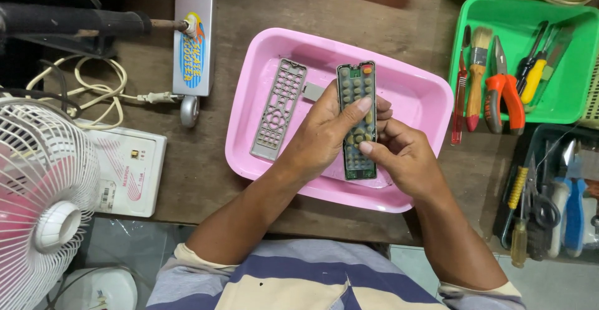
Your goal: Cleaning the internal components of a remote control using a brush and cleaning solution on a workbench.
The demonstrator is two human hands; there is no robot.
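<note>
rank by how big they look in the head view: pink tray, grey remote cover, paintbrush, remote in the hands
1. pink tray, by far the largest.
2. grey remote cover and the remote held by the left hand and right hand: alike; the remote is raised nearer the camera, so no ranking.
3. paintbrush, smallest.

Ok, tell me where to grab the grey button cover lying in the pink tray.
Probably by its long side edges near the middle, coming from above. The grey button cover lies flat in the pink tray, thin and full of holes, with bare tray along its left edge; the left hand crowds its right.
</note>
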